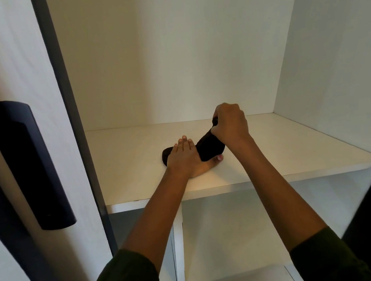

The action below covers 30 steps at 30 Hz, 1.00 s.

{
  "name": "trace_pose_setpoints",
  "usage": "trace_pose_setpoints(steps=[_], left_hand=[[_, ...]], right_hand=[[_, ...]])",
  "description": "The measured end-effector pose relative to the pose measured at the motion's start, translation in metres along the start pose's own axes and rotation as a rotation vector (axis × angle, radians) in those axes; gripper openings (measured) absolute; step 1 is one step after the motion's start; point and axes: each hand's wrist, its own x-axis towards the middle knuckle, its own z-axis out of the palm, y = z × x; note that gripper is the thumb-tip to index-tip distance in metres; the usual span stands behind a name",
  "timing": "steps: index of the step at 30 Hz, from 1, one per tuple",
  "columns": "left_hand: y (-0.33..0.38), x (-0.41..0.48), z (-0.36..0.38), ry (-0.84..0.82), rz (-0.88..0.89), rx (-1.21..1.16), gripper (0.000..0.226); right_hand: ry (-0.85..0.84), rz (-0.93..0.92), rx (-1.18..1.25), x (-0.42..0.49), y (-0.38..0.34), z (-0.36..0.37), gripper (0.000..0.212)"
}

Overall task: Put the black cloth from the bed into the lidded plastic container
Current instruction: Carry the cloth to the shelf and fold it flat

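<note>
Both hands on black cloth point(209, 148): left hand point(185, 157) flat, right hand point(230, 122) fisted.

a white shelf point(295, 151) inside a wardrobe carries a black cloth point(208, 148). one end lies flat on the board under the left hand point(183, 159), which rests palm down; the other end rises off it.

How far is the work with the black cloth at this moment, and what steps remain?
Done: the black cloth is off any bed; it lies on a white wardrobe shelf. In hand: the left hand presses one end flat, while the right hand grips and lifts the other end, perhaps folding it. Left: no lidded plastic container is in view, so placing the cloth inside it is not yet done.
</note>
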Motion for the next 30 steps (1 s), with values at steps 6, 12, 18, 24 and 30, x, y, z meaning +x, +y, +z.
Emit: trace_pose_setpoints(steps=[6,12,18,24,30], left_hand=[[-0.001,-0.004,-0.002,-0.032,0.009,0.046,0.105],[-0.005,-0.010,-0.010,-0.088,0.064,0.260,0.052],[-0.009,-0.007,-0.006,-0.127,-0.030,0.369,0.047],[-0.004,-0.008,-0.010,-0.060,0.051,0.171,0.055],[0.000,-0.007,-0.004,-0.006,0.069,0.051,0.092]], right_hand=[[-0.024,-0.223,0.017,-0.008,-0.036,0.002,0.027],[-0.175,-0.473,-0.092,-0.024,-0.071,0.031,0.031],[-0.246,-0.470,-0.136,-0.024,-0.075,0.042,0.021],[-0.275,-0.429,-0.091,-0.009,-0.066,0.029,0.024],[-0.064,-0.510,-0.118,0.000,-0.046,0.020,0.033]])
